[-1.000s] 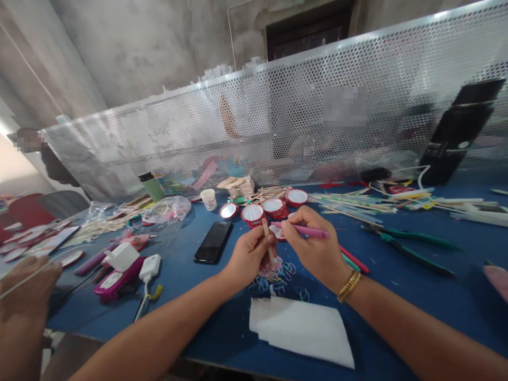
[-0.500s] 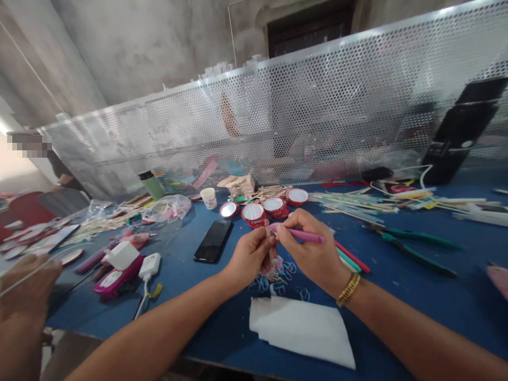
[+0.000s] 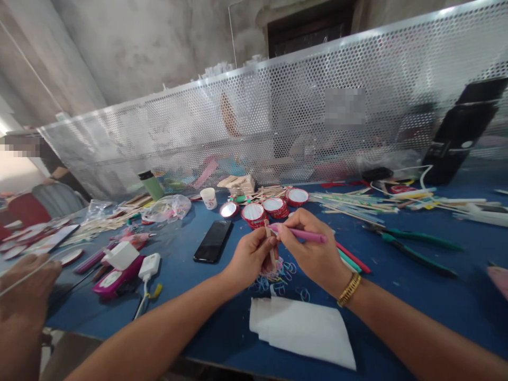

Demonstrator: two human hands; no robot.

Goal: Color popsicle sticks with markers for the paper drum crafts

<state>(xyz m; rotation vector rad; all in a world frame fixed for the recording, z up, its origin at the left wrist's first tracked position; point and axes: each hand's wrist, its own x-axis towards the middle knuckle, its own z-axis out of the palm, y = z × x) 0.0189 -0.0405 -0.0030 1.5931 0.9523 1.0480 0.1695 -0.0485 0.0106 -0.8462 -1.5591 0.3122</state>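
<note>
Seen from where I stand, the left hand (image 3: 248, 251) is closed on a flat wooden stick (image 3: 267, 228), pinched between thumb and fingers and held nearly upright above the blue table (image 3: 222, 323). The right hand (image 3: 311, 246) grips a pink pen (image 3: 307, 234) by its front section. The pen tip is at the upper part of the stick; contact cannot be confirmed. Loose coloured bands (image 3: 289, 271) lie below the hands, uncontained, with a folded white cloth (image 3: 304, 330) nearer the table edge.

Containers, beyond the hands: a white paper cup (image 3: 208, 199) stands upright, open end up; its contents cannot be made out. Left of it, a clear plastic bag (image 3: 169, 209) lies on the table and holds small coloured pieces, too blurred to identify. Behind the bag stands a green bottle (image 3: 152, 186), dark cap fitted; its contents are not visible. Right of the cup, red-rimmed round pieces (image 3: 273, 205) with pale tops are grouped, some stacked. A black phone (image 3: 213, 242) lies flat left of the stick.
</note>
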